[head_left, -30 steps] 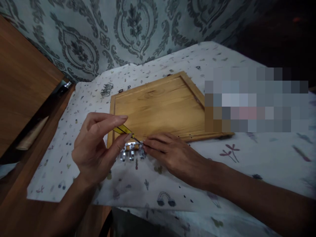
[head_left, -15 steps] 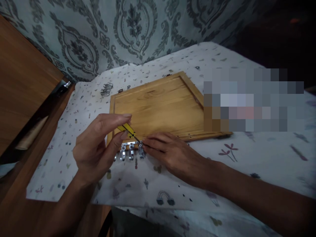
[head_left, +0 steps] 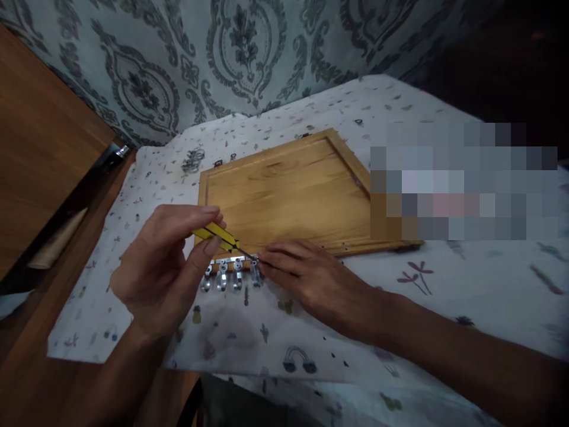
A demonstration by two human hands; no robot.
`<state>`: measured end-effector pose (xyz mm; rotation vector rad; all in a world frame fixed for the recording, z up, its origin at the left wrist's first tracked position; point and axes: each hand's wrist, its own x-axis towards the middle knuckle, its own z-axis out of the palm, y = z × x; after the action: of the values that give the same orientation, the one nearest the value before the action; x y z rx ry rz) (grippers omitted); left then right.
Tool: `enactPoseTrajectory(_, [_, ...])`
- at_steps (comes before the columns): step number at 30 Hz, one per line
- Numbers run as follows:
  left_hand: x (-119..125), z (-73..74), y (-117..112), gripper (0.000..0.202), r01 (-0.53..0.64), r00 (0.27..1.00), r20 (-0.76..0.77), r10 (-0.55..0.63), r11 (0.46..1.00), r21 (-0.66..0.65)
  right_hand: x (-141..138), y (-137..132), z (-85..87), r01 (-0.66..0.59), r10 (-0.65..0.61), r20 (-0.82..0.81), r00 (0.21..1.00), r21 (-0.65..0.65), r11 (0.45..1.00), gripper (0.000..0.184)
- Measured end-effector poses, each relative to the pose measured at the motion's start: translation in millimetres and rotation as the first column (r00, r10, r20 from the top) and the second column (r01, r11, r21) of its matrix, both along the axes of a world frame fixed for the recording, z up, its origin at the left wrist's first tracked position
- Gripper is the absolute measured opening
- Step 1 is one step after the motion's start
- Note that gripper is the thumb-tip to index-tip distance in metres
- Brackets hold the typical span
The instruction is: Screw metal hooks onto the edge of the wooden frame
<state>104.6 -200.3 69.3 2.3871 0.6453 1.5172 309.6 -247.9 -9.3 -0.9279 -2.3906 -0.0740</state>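
My left hand pinches the yellow handle of a screwdriver between thumb and fingers. The screwdriver leans, its shaft pointing down to the right. Its tip meets a metal hook rail near one of the hooks; whether it sits in a screw is too small to tell. Several shiny hooks hang from this rail over the near edge of a wooden board. My right hand lies along that edge, its fingers together and its fingertips gripping the rail's right part, which they cover.
A patterned white cloth covers the table under the board. Behind the board's left corner lies a bunch of metal hooks. A patterned curtain hangs at the back, and wooden furniture stands left. A pixelated patch hides the right side.
My left hand has shifted left and tilted the screwdriver lower, showing more of its yellow handle. The tip stays at the same hook. My right hand keeps its place on the rail.
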Motion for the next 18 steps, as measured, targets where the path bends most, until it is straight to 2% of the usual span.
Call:
enactPoseTrajectory(5, [0.3,-3.1,0.1,0.044,0.047,0.999,0.004,-0.046,0.998,-0.035,0.1,0.1,-2.1,0.001,-0.001,-0.006,1.0,0.015,1.0,0.023])
enactPoseTrajectory(18, [-0.1,-1.1,-0.5,0.044,0.012,0.999,-0.037,-0.012,1.0,0.007,0.1,-0.6,1.6,-0.003,0.003,0.013,1.0,-0.008,1.0,0.022])
